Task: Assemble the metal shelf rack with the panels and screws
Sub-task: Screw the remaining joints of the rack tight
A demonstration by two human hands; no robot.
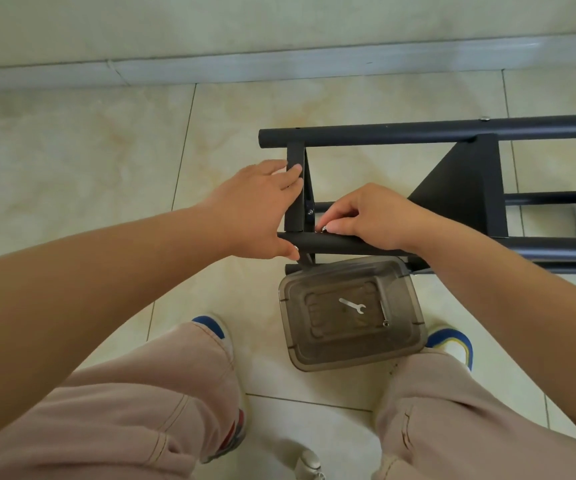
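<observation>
The black metal rack (pixel 418 131) lies on its side on the tiled floor, its tubes running off to the right. My left hand (pixel 255 209) grips the end shelf panel (pixel 295 188), fingers over its top edge and thumb by the near tube (pixel 335 244). My right hand (pixel 373 216) rests on that near tube and pinches a small silver screw (pixel 322 229) at the joint between panel and tube. Another screw (pixel 310 212) sits in the panel's side flange. A further black panel (pixel 466 192) stands between the tubes to the right.
A smoky translucent plastic box (pixel 350 313) sits on the floor under the near tube, holding a small flat wrench (pixel 352 305) and a loose screw (pixel 386 324). My knees and shoes frame it. A wall and skirting (pixel 279 64) run along the far side.
</observation>
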